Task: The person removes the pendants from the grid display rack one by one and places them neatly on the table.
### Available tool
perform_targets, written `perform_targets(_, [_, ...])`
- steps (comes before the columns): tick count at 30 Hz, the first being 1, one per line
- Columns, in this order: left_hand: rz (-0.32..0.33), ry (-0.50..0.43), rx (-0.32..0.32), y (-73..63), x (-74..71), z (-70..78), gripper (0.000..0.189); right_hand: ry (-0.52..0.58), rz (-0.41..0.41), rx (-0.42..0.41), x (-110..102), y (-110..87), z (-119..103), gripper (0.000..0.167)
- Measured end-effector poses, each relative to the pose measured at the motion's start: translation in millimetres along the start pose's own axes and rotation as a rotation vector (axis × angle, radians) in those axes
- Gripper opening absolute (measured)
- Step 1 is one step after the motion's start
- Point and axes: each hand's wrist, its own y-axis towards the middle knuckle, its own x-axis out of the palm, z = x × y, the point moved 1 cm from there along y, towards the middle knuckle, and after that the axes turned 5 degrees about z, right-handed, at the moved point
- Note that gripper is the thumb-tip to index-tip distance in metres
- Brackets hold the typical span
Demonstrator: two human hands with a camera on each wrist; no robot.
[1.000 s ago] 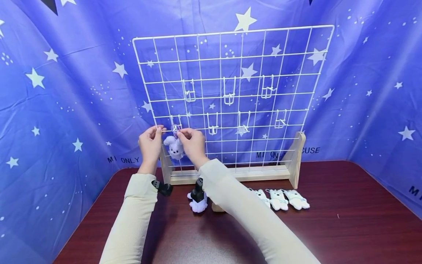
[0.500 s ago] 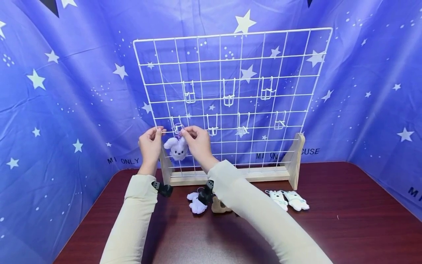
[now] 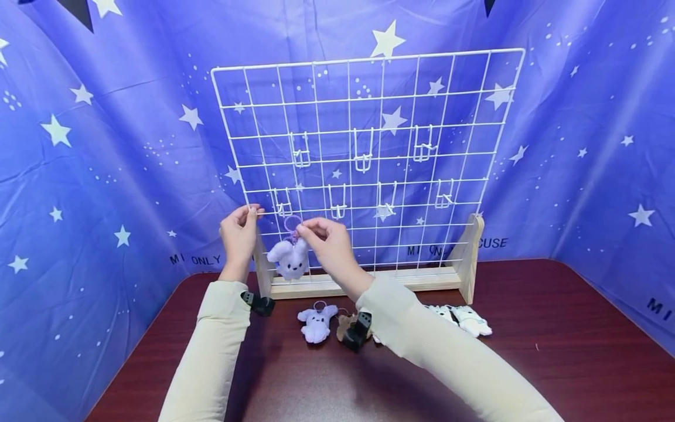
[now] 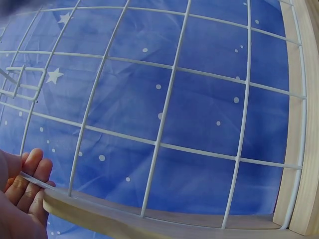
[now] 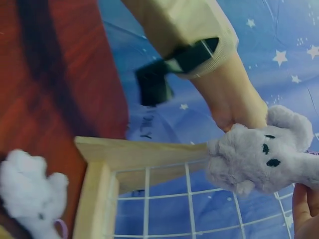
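My left hand (image 3: 237,237) grips the left edge of the white wire grid rack (image 3: 367,61); in the left wrist view its thumb and fingers (image 4: 42,170) pinch a wire. With thumb and fingertips, my right hand (image 3: 333,243) pinches the top of a lilac plush dog keychain (image 3: 292,261). Its purple ring (image 3: 293,223) stands up in front of the grid, just below the lower left hook (image 3: 283,209). The right wrist view shows the plush (image 5: 264,154) sideways, its dark eyes and nose facing out, with fingertips (image 5: 301,206) at its ear.
Another lilac plush (image 3: 316,325) lies on the dark red table (image 3: 295,387), beside a brown plush (image 3: 345,328). White plushes (image 3: 471,321) lie farther right, partly behind the right sleeve. Several more wire hooks (image 3: 362,162) hang on the grid. Wooden feet (image 3: 471,258) support the rack.
The right hand has moved down and right with the lilac keychain, and its ring has come away from the lower left hook. The left hand has stayed at the rack's edge.
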Motion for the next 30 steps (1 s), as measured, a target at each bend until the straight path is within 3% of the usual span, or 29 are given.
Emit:
perform_targets(7, [-0.004,-0.014,-0.001,0.2,-1.7,-0.4,0.022,-0.003,-0.095,0.068,-12.5,-42.5,10.5,0.016])
perform_targets(19, [-0.007,0.0,-0.019,-1.9,-1.0,1.3,0.022,0.025,-0.139,0.238,-32.5,-116.4,45.2,0.02])
perform_targets(25, [-0.003,-0.003,-0.019,-1.8,-0.6,2.0,0.023,0.056,-0.187,0.311,-40.3,-144.9,56.8,0.022])
perform_targets(30, [-0.008,-0.004,-0.014,-1.8,-0.1,1.9,0.023,0.054,-0.222,0.303,-42.1,-155.5,68.5,0.022])
